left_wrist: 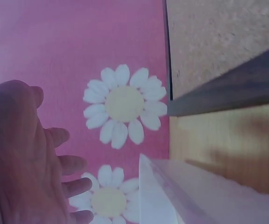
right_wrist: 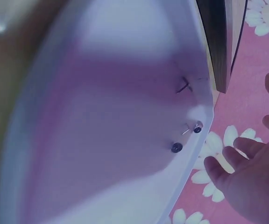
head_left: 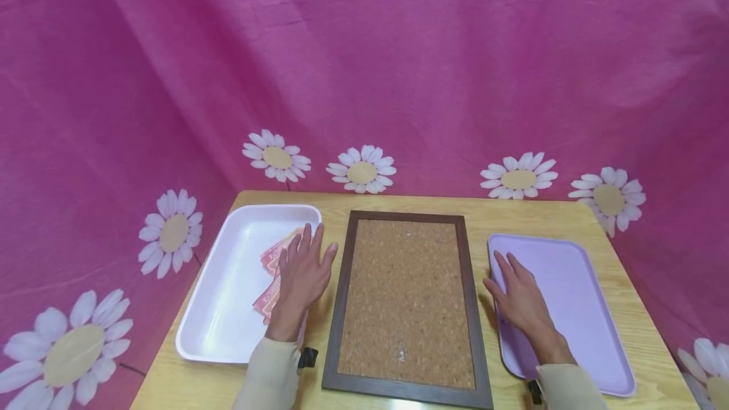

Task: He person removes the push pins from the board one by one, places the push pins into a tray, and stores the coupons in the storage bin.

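My left hand (head_left: 304, 276) hovers over the right side of a white basin (head_left: 213, 283), fingers spread and nothing held. Several red-and-pink printed paper slips (head_left: 266, 299) lie in that basin, partly hidden under the hand. Above the left edge of a purple tray (head_left: 581, 309) is my right hand (head_left: 523, 301), its fingers extended and holding nothing. The right wrist view shows several small dark-headed tacks (right_wrist: 176, 147) lying in the tray near its rim. Between the hands a cork board (head_left: 407, 296) in a dark brown frame lies flat.
All of it stands on a light wooden table (head_left: 410, 202). A magenta cloth (head_left: 398, 81) with white daisies hangs behind and along both sides. The board's frame (head_left: 336, 334) runs between basin and tray, with narrow strips of table on either side.
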`<control>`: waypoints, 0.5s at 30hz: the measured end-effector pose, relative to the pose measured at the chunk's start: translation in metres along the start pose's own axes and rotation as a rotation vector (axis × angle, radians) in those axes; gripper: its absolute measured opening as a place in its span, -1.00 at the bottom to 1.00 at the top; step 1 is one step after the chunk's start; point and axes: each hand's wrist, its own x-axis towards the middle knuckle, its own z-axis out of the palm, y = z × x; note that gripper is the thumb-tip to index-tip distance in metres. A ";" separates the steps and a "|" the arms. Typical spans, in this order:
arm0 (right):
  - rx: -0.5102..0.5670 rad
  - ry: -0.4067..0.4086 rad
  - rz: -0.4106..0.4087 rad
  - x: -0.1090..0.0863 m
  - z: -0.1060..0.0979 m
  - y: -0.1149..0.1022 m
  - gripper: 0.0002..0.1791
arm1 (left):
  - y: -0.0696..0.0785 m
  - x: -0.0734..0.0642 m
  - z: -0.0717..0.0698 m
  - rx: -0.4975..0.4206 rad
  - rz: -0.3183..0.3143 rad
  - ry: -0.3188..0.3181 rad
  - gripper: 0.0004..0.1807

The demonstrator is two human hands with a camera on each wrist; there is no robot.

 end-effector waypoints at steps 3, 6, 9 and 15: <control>-0.043 -0.051 -0.001 0.007 0.001 -0.001 -0.22 | 0.012 0.010 0.002 0.003 0.017 0.004 -0.29; -0.060 -0.080 0.000 0.012 0.004 -0.002 -0.18 | 0.024 0.019 0.005 0.004 0.035 -0.002 -0.27; -0.059 -0.097 0.004 0.018 0.006 -0.005 -0.14 | 0.035 0.027 0.008 0.015 0.050 -0.011 -0.27; -0.103 -0.116 -0.003 0.033 0.005 -0.017 -0.10 | 0.048 0.040 0.010 0.050 0.064 -0.027 -0.26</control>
